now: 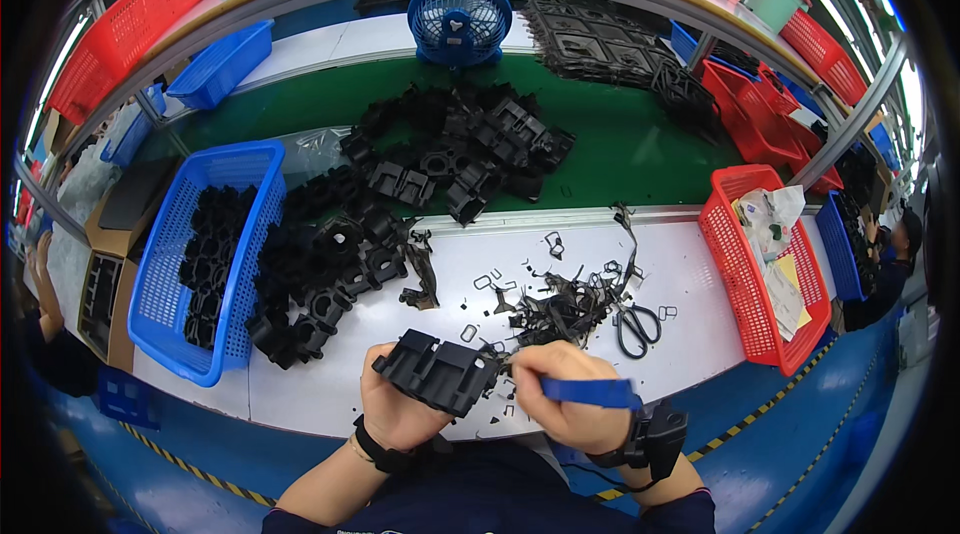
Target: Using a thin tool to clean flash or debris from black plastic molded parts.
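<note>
Cradling a boxy, hollowed black plastic part was the left hand; the right hand held a smooth, slender blue tool in its grip.

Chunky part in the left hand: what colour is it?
The chunky part is black, best seen in the head view.

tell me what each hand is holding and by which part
Left hand: a black plastic part, by its left end. Right hand: a blue tool, by the end nearer that part.

head fisheye, down at hands
</note>
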A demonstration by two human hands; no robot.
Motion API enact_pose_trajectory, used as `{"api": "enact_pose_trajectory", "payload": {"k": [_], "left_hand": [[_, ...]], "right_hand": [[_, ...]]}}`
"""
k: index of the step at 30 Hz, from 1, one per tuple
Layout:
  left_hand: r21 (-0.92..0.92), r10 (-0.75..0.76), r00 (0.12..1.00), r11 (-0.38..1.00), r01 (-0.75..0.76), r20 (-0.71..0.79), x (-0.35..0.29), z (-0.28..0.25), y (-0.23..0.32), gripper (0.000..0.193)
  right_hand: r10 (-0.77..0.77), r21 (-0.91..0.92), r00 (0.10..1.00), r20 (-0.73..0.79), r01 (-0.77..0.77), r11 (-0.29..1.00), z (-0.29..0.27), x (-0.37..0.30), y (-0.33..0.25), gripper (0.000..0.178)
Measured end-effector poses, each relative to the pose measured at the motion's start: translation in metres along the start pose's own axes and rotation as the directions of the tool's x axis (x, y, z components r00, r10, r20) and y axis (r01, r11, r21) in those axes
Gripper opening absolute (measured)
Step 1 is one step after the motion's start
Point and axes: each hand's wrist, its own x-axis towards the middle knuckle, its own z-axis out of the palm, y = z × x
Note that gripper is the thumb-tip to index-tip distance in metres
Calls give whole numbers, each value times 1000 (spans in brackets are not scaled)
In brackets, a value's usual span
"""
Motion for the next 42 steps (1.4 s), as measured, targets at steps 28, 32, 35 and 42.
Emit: {"api": "enact_pose_trajectory", "payload": {"k": [28,32,35,42], "left_hand": [[801,142,989,595,-63,-27,-8,21,3,27],[829,108,993,558,-25,-43,-11,24,3,27],[814,80,995,580,4,-61,-11,21,5,27],[851,62,992,522,62,-111,-9,23,7,23]], "right_hand": [[151,155,980,127,-170,973,9,1,-18,17],[14,106,991,130,-28,994,12,5,-17,21],[-37,54,990,137,30,998,13,5,-13,23],[-122,-54,967,223,137,989,12,2,-4,27]]}}
